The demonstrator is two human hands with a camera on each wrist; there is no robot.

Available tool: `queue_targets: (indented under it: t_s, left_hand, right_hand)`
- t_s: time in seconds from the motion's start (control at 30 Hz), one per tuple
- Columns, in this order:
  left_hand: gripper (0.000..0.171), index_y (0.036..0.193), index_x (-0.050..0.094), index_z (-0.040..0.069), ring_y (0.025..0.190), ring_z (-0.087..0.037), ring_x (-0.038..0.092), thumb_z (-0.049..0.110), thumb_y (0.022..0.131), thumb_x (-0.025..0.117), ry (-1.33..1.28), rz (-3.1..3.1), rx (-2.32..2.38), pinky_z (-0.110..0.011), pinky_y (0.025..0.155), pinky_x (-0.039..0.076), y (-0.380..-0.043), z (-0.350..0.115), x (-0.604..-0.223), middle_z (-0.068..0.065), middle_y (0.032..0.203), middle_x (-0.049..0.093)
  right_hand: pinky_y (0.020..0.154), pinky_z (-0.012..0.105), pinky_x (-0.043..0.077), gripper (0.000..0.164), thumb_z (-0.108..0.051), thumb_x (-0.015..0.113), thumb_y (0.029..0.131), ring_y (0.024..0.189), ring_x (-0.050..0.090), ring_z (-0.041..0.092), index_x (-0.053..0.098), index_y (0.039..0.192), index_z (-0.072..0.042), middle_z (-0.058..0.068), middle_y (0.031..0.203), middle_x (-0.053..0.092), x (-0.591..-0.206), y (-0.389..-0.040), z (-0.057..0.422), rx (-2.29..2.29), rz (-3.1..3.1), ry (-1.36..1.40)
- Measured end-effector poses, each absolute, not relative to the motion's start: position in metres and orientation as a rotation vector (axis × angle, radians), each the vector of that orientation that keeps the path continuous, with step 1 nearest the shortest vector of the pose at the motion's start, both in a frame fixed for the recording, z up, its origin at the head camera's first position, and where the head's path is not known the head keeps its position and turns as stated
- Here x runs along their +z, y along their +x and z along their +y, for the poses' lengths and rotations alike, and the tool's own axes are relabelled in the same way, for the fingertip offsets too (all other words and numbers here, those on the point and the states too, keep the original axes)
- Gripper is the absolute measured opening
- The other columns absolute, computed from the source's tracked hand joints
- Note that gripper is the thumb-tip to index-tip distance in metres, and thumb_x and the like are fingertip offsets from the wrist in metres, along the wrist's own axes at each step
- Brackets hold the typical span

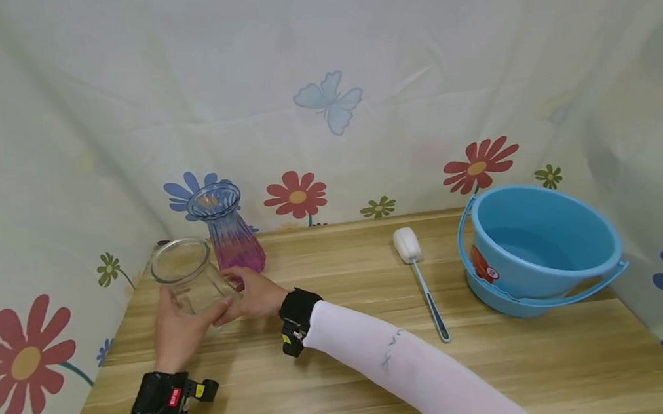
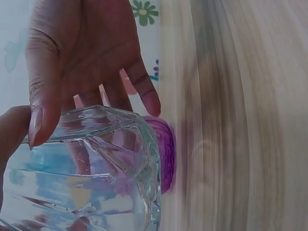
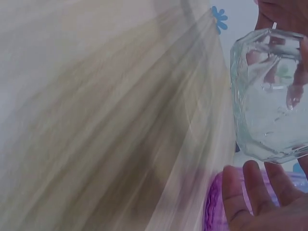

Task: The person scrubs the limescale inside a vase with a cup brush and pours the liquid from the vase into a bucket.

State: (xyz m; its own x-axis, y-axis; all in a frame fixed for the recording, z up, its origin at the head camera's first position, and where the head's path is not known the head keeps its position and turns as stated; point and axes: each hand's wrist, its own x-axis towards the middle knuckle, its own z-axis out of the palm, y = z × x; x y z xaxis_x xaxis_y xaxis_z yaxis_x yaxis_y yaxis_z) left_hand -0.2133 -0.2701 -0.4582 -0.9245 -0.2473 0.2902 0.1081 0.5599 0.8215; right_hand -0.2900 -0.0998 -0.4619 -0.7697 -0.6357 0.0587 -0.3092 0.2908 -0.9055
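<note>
A clear glass jar (image 1: 197,292) with thick faceted walls is held a little above the table, tilted with its round mouth up. My left hand (image 1: 179,329) grips its near left side, thumb in front and other fingers partly hidden behind the glass. At its right side is my right hand (image 1: 254,297). That hand's thumb (image 2: 45,103) lies against the jar (image 2: 91,168), while its fingers (image 3: 257,187) stretch out loosely near the base. Just behind stands a ribbed glass vase (image 1: 232,235), blue above and purple below, partly covered by the jar and right hand.
A blue bucket (image 1: 496,298) with its handle lowered stands at the right of the wooden table (image 1: 346,376). Between it and the vase lies a bottle brush (image 1: 420,271) with a white sponge head. A flower-printed curtain (image 1: 390,129) hangs behind and at both sides.
</note>
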Motion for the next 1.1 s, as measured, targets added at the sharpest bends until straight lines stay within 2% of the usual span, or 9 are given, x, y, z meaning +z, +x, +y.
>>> queue_targets:
  t_s: [0.33,0.5,0.67,0.8,1.1]
  left_hand:
    - [0.111,0.152,0.018,0.033,0.133,-0.034,0.028,0.047,0.066,0.087,0.000,-2.481,-1.351,-0.069,0.104,0.027,-0.215,-0.250,-0.455,-0.016,0.150,0.033]
    - [0.111,0.153,0.017,0.031,0.132,-0.034,0.031,0.046,0.067,0.086,-0.087,-2.510,-1.366,-0.070,0.102,0.029,-0.215,-0.238,-0.456,-0.016,0.149,0.036]
    - [0.109,0.152,0.019,0.032,0.130,-0.028,0.034,0.043,0.068,0.087,-0.189,-2.493,-1.407,-0.067,0.103,0.029,-0.216,-0.224,-0.454,-0.011,0.147,0.040]
    - [0.106,0.150,0.021,0.034,0.129,-0.024,0.035,0.041,0.068,0.088,-0.256,-2.484,-1.438,-0.064,0.104,0.030,-0.218,-0.213,-0.454,-0.007,0.146,0.041]
    - [0.102,0.147,0.025,0.037,0.128,-0.018,0.036,0.051,0.065,0.086,-0.335,-2.507,-1.516,-0.060,0.106,0.031,-0.219,-0.184,-0.453,0.002,0.144,0.042]
  right_hand:
    - [0.101,0.037,0.043,0.103,-0.036,0.091,0.063,0.123,0.039,0.011,0.034,0.147,-0.021,-0.003,0.142,0.044,-0.461,-0.295,-0.073,-1.377,2.242,-0.862]
    - [0.098,0.037,0.046,0.093,-0.038,0.090,0.064,0.121,0.040,0.010,0.040,0.142,-0.023,-0.009,0.138,0.047,-0.457,-0.295,-0.055,-1.344,2.238,-0.957]
    - [0.097,0.038,0.047,0.102,-0.044,0.089,0.063,0.121,0.041,0.013,0.035,0.145,-0.020,-0.002,0.141,0.044,-0.453,-0.293,-0.036,-1.281,2.314,-0.973]
    - [0.100,0.041,0.044,0.102,-0.046,0.088,0.064,0.122,0.040,0.014,0.034,0.146,-0.021,-0.003,0.142,0.043,-0.451,-0.290,-0.020,-1.271,2.338,-0.984]
    - [0.096,0.042,0.046,0.094,-0.055,0.087,0.061,0.113,0.045,0.010,0.041,0.138,-0.026,-0.009,0.128,0.051,-0.446,-0.280,0.017,-1.265,2.428,-0.997]
